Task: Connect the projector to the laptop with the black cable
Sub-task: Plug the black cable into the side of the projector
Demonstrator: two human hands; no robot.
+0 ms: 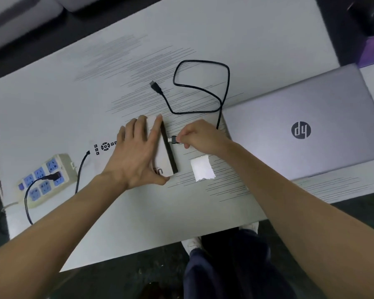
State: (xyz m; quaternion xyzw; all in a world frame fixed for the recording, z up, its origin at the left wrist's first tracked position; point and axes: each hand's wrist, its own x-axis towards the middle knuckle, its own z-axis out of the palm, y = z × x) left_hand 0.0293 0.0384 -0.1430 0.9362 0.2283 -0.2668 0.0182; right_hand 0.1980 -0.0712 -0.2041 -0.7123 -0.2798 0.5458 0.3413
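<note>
A small white projector (162,152) with a black side panel (170,151) lies on the white table. My left hand (136,154) lies flat on top of it, thumb at its near corner. My right hand (200,137) pinches one plug (173,140) of the black cable (203,89), its metal tip a short gap from the black panel. The cable loops behind my hands; its other plug (156,86) lies loose on the table. The closed silver laptop (300,130) sits to the right.
A power strip (45,180) with a black plug in it sits at the table's left edge, its cord trailing off. A second thin black lead (81,167) runs beside a remote-like printed control panel (104,146). A white paper scrap (202,170) lies near my right wrist.
</note>
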